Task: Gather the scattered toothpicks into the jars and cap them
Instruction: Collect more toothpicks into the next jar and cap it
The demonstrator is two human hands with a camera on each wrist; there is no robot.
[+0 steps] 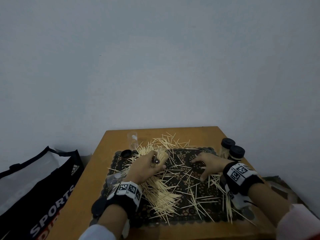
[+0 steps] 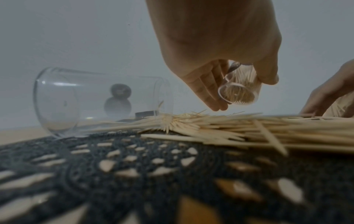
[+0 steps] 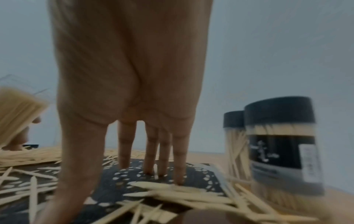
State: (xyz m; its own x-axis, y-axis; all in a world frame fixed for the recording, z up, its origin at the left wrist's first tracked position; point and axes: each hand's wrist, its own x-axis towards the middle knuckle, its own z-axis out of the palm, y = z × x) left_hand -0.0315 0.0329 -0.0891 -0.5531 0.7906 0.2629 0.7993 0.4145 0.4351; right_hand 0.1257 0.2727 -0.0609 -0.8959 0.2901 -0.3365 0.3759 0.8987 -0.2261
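So the left hand (image 1: 146, 168) has its fingers and thumb wrapped round a clear jar (image 1: 162, 157) that's already packed with toothpicks, tipped over so the mouth points away and up. My guess is the tilt is on purpose: easier to slide the next bunch in sideways than to drop them straight down. In the left wrist view you're looking at the jar's clear base with the sticks pressed against it.

The right hand (image 1: 208, 164) is spread wide, fingertips down on the black lace mat (image 1: 204, 220), holding nothing. Looks like a rake pose to me, set to drag loose toothpicks (image 1: 162, 196) into a pile.

Most of the sticks are still all over the mat and the counter (image 1: 83, 205), thickest near the left wrist.

Two capped jars (image 1: 232, 151) stand together at the far right, probably parked there to stay out of the mess. One empty jar (image 1: 132, 141) stands at the back left, another (image 2: 95, 103) lies on its side by the left wrist. A loose black cap (image 1: 126, 154) sits by the mat's far left corner, within reach of the jar being filled.
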